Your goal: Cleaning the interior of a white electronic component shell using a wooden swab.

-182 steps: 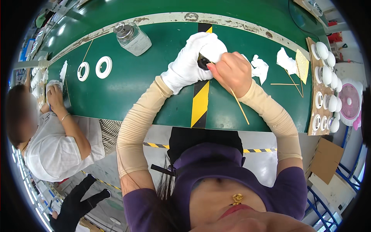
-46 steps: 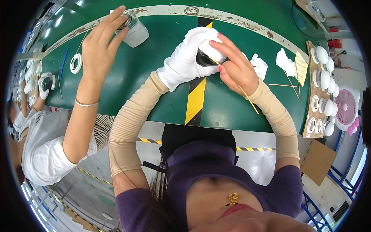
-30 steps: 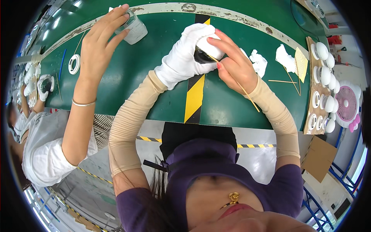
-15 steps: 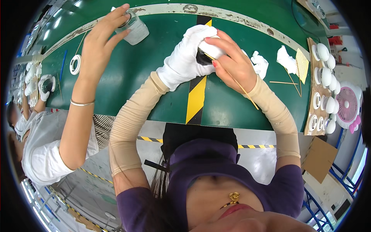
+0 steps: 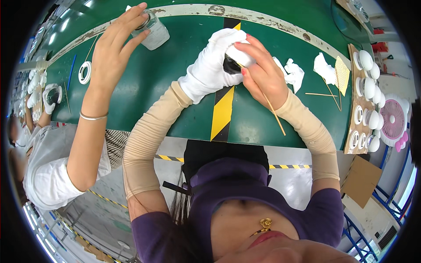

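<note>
My left hand (image 5: 209,65), in a white glove, is closed round a rounded white piece (image 5: 239,54) with a glossy black face (image 5: 230,65). My right hand (image 5: 266,76) is bare and pinches a thin wooden stick (image 5: 275,115). The upper end of the stick meets the edge of the black face; its lower end points down toward the table's near edge. Some right fingers also rest on the white piece. Whether the stick carries a cotton tip is hidden by my fingers.
Crumpled white cloths (image 5: 294,75), loose sticks (image 5: 321,94) and a yellow perforated pad (image 5: 342,75) lie to the right. A cardboard tray (image 5: 348,147) of white domes stands beyond. At left, a co-worker's hand (image 5: 115,50) reaches to a clear jar (image 5: 156,37), near a white ring (image 5: 85,72).
The stick has swung steeper, its lower end shifting left and down. My right hand has turned slightly with it. My left hand and the white piece stay nearly in place.
</note>
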The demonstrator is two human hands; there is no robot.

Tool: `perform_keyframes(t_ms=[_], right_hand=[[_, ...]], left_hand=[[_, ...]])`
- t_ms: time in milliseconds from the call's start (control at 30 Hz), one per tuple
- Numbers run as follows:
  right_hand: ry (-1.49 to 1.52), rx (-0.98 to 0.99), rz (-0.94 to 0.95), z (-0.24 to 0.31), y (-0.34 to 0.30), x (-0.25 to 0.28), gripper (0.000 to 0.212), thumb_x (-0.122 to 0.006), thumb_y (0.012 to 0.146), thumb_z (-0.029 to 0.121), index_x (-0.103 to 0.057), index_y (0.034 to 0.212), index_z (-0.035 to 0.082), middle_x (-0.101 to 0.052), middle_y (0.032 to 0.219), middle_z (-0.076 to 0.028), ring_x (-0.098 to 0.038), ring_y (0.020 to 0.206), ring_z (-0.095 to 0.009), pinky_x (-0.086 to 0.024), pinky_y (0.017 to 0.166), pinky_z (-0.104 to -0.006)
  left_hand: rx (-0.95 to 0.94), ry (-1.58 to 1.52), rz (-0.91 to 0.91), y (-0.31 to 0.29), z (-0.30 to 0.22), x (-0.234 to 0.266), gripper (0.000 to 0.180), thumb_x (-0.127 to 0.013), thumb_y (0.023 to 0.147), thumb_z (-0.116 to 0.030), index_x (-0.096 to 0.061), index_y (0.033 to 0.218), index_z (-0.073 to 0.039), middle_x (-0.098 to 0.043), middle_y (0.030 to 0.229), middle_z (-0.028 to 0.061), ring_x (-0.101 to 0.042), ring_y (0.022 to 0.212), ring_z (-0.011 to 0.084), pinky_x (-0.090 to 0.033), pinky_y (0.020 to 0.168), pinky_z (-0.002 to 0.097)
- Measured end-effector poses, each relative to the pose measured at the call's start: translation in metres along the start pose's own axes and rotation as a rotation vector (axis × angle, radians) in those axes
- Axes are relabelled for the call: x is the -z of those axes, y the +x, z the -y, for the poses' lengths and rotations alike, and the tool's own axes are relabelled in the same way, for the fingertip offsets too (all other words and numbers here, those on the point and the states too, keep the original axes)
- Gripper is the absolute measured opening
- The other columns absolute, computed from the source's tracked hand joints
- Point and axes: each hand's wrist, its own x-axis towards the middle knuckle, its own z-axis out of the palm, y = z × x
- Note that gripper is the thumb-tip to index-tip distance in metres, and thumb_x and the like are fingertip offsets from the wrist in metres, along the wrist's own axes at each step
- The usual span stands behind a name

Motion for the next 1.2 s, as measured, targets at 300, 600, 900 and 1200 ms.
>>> perform_keyframes(t_ms=[300,600,900,1200], right_hand=[[0.033,-0.019,0.033,0.002,-0.006,0.007,0.019,-0.059,0.076,-0.011,-0.043,0.068,-0.004,-0.053,0.128,-0.027,-0.046,0.127,-0.051,-0.045,0.100,-0.0492],[-0.040,0.076,-0.020,-0.004,0.005,-0.002,0.020,-0.063,0.078,-0.005,-0.046,0.068,-0.004,-0.054,0.126,-0.022,-0.049,0.123,-0.047,-0.049,0.094,-0.0473],[0.026,0.024,0.034,-0.003,-0.002,0.006,0.017,-0.056,0.075,-0.013,-0.043,0.066,-0.004,-0.053,0.129,-0.027,-0.046,0.127,-0.049,-0.045,0.099,-0.0487],[0.025,0.055,0.017,-0.005,0.000,0.004,0.022,-0.063,0.078,-0.007,-0.044,0.067,-0.005,-0.053,0.127,-0.024,-0.048,0.123,-0.048,-0.048,0.095,-0.0514]], left_hand=[[0.001,-0.011,-0.001,-0.002,0.002,-0.003,0.085,-0.086,0.062,-0.017,-0.044,0.134,-0.008,-0.047,0.130,0.0166,-0.049,0.121,0.0349,-0.044,0.101,0.0394],[0.012,-0.025,-0.010,-0.001,0.003,-0.001,0.082,-0.085,0.062,-0.016,-0.045,0.133,-0.008,-0.049,0.128,0.0159,-0.049,0.121,0.0347,-0.043,0.101,0.0391],[-0.027,-0.025,-0.001,0.001,0.000,0.001,0.084,-0.087,0.061,-0.017,-0.045,0.133,-0.008,-0.050,0.127,0.0146,-0.049,0.121,0.0333,-0.044,0.101,0.0388],[0.007,-0.036,-0.001,0.000,-0.002,0.001,0.081,-0.085,0.063,-0.015,-0.045,0.133,-0.008,-0.050,0.127,0.0152,-0.049,0.120,0.0347,-0.044,0.101,0.0393]])
